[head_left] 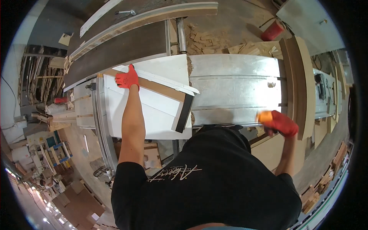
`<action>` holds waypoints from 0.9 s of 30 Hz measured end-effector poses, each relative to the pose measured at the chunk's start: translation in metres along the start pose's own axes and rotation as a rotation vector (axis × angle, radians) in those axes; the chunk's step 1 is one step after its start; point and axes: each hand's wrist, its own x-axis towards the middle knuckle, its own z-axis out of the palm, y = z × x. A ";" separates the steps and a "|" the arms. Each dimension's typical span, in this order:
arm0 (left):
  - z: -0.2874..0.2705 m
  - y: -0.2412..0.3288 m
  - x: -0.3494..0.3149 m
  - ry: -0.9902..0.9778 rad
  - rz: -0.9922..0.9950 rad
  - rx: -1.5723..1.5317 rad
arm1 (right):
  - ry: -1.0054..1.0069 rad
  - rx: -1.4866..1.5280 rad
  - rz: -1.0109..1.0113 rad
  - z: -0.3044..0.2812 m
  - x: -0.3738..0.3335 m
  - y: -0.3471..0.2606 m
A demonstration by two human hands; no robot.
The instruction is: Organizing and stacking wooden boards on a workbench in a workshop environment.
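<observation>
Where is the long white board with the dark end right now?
In the head view, the white board lies slantwise on the white panel left of the metal saw table, with the left hand pressing on its far end.

Bright overhead glare, fisheye-bent edges, blurred right hand point(281, 122).

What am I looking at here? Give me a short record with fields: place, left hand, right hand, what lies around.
Place: woodworking shop, metal saw table
Left hand: red glove, pressing on a brown strip atop a white panel
Right hand: red glove, at the table's near edge, holding something orange, blurred
Around: wood offcuts, dark long boards, standing boards
</observation>
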 end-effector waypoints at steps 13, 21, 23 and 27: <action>0.034 -0.018 0.032 0.117 -0.050 0.065 | 0.168 -0.340 0.502 0.001 -0.092 -0.014; 0.010 -0.005 0.023 -0.129 -0.048 0.046 | 0.239 0.513 0.613 0.072 -0.081 0.257; 0.000 -0.005 0.019 -0.214 -0.043 0.021 | 0.285 0.552 0.541 0.108 -0.064 0.313; -0.004 -0.011 0.026 -0.193 -0.005 -0.007 | 0.572 1.051 0.541 0.198 -0.003 0.435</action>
